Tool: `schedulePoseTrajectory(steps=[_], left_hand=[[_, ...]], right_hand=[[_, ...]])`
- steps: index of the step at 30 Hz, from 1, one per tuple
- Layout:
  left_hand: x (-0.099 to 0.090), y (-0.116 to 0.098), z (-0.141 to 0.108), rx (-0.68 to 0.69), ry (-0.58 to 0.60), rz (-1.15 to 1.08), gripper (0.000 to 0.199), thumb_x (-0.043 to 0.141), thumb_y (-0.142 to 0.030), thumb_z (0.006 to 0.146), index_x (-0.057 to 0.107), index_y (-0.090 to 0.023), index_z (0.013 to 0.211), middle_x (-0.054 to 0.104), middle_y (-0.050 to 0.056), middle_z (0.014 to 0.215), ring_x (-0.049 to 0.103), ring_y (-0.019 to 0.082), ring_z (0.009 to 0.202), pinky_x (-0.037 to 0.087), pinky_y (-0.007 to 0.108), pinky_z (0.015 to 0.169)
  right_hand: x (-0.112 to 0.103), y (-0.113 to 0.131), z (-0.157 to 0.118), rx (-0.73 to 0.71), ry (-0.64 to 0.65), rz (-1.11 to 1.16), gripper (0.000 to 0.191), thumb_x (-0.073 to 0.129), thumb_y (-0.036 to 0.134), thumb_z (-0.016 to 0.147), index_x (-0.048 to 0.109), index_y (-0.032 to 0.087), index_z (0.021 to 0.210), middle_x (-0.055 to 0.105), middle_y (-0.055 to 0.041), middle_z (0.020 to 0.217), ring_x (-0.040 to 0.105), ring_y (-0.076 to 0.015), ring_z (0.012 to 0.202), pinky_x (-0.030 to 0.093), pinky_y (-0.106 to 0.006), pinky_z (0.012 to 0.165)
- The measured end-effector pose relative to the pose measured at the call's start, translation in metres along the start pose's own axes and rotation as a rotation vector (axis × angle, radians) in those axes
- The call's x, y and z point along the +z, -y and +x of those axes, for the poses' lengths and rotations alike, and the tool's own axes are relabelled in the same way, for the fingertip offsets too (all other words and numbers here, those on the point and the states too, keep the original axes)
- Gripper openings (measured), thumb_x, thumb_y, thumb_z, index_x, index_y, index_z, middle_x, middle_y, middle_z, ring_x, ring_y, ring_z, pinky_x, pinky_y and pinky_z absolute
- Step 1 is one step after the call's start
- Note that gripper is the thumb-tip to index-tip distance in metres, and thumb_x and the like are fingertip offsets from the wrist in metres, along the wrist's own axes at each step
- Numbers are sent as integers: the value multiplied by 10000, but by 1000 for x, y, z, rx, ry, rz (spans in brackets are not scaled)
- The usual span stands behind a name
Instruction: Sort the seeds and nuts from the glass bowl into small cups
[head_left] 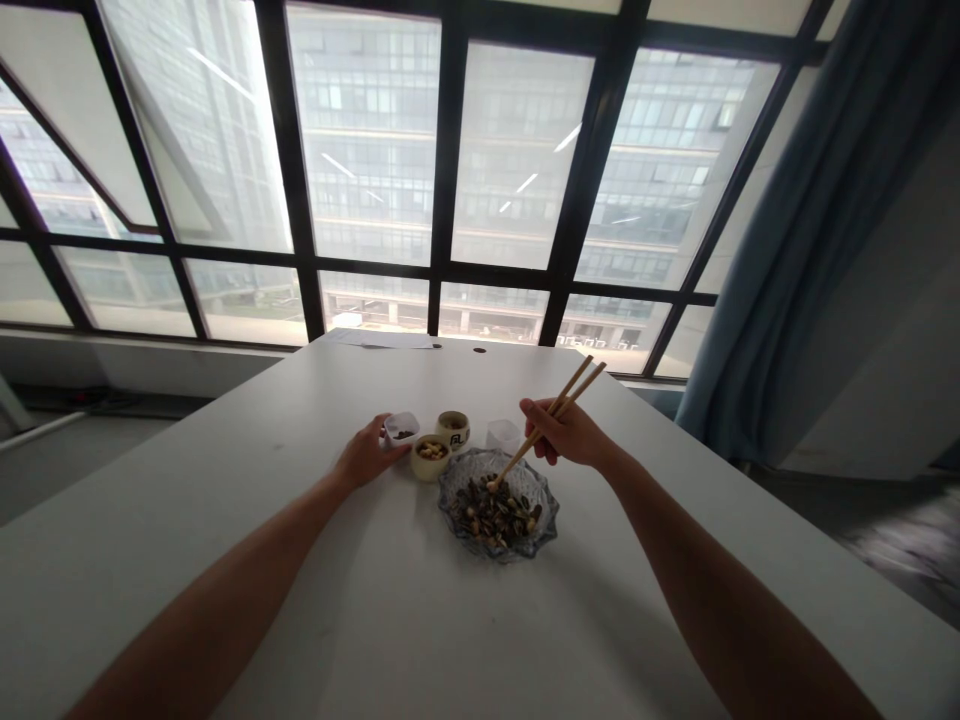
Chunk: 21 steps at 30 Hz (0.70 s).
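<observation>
Well, chopsticks (519, 457) slim, tan; bowl (480, 463) translucent, jagged-rimmed.

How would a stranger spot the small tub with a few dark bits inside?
On the white table, find the wide jagged-rimmed bowl of dark seeds. Left of it, past the cream cup of nuts, the left hand holds a translucent tub. That grip sets it apart from the other tub near the right hand.

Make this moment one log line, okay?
left hand: holding small translucent cup | right hand: holding chopsticks, pointing into glass bowl | bowl contents: mostly dark pieces
</observation>
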<state>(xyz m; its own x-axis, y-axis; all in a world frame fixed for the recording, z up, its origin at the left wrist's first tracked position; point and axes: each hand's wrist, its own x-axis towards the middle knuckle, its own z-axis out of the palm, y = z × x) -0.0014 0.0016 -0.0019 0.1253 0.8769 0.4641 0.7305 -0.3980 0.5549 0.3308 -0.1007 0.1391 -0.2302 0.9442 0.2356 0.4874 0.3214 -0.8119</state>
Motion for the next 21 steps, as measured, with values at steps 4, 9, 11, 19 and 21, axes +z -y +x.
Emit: schedulePoseTrajectory(steps=[4,9,11,19,21], left_hand=[[1,1,0,1,-10,-12,673,692,-506,743,490,-185,1299,702,113,1058,687,257,953,556,384,821],[2,2,0,-14,1,-27,668,699,-504,730,496,-214,1297,699,103,1065,691,253,923,553,362,791],[2,2,1,-11,2,-34,668,700,-507,728,494,-220,1295,703,96,1052,690,250,916,551,361,785],[3,2,0,1,-17,-16,651,701,-502,730,499,-228,1286,704,99,1043,695,254,921,556,370,788],[3,3,0,4,-21,-12,644,696,-505,731,496,-250,1288,702,90,1029,693,254,931,559,372,796]], right_hand=[[8,-8,3,-10,82,-59,636,498,770,809,552,165,621,564,-8,430,496,-85,318,358,-179,336],[20,-12,4,-27,148,-143,575,489,699,860,532,176,625,559,4,454,513,-89,341,389,-182,353],[22,-12,3,-32,153,-159,560,482,681,871,520,181,623,549,9,452,507,-88,340,385,-181,350],[20,-11,3,-33,163,-173,550,476,673,873,523,181,631,552,9,458,513,-93,345,393,-189,356],[17,-9,3,-35,158,-159,563,473,684,868,535,176,633,558,4,460,516,-94,347,396,-190,360]])
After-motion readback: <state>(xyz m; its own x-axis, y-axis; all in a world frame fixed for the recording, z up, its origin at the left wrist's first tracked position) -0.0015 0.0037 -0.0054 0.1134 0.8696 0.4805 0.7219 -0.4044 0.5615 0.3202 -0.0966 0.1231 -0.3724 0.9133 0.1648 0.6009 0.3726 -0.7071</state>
